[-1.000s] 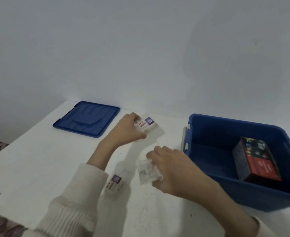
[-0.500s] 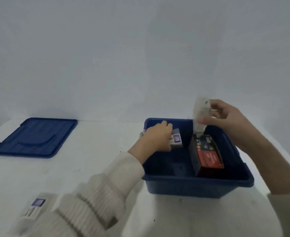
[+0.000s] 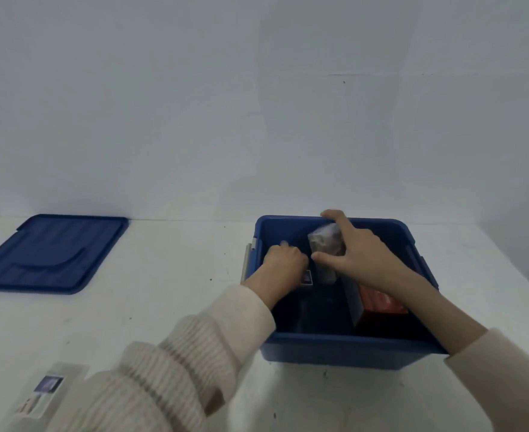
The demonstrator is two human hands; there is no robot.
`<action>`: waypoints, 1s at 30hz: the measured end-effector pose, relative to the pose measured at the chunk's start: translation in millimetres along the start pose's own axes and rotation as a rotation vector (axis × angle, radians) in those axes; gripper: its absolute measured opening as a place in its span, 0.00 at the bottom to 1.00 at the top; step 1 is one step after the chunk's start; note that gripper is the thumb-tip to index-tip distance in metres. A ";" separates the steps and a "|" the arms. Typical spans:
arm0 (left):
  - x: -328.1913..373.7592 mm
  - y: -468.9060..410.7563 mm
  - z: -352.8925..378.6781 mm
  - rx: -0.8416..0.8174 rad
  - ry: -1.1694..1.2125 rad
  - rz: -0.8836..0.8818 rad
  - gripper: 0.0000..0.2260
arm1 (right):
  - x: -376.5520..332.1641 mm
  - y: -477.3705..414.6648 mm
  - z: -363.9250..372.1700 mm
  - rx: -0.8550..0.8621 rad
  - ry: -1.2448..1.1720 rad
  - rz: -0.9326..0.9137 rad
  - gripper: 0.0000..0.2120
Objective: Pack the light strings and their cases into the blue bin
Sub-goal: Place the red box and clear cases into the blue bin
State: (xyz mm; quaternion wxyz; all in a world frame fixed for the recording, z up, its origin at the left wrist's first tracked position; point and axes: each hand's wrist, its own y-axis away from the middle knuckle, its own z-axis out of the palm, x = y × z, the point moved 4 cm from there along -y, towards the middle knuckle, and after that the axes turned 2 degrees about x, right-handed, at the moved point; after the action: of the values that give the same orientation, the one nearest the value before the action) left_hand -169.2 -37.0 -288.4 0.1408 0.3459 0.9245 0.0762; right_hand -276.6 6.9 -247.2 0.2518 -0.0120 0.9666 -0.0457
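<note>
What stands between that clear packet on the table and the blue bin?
Nothing visible lies on the table between them. The bin is open; its lid lies far left. Only the left sleeve crosses the gap beside the clear packet. Inside the bin, the left hand holds a labelled case and the right hand a bag of lights.

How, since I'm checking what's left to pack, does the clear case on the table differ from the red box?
The clear case lies flat on the table; the red box sits inside the blue bin. The case is see-through, the box opaque. Both are rectangular.
</note>
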 end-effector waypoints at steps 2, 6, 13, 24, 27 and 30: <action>-1.4 0.8 -1.1 -0.003 0.024 -0.014 0.14 | -5.1 -0.9 8.8 -0.010 0.262 -0.019 0.22; -5.6 2.1 -4.4 -0.021 0.143 -0.040 0.12 | -8.3 -4.2 23.7 -0.088 0.592 0.028 0.23; -5.1 0.9 -2.6 -0.037 0.196 -0.063 0.12 | -3.5 -9.4 49.7 -0.288 0.994 -0.022 0.28; 2.2 3.1 -4.4 0.032 0.200 -0.022 0.19 | -2.0 0.3 44.4 -0.481 0.960 -0.242 0.17; 4.7 4.6 -3.5 0.008 0.104 0.044 0.20 | -1.6 -2.9 44.8 -0.468 0.904 -0.258 0.15; 1.8 6.0 -3.6 -0.024 0.069 0.050 0.17 | -1.9 -1.8 42.1 -0.486 0.905 -0.232 0.15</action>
State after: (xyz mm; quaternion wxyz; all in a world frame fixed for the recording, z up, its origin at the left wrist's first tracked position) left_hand -167.9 -31.5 -283.9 0.1109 0.3642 0.9190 0.1025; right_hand -254.4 1.7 -282.7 -0.2074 -0.1562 0.9537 0.1517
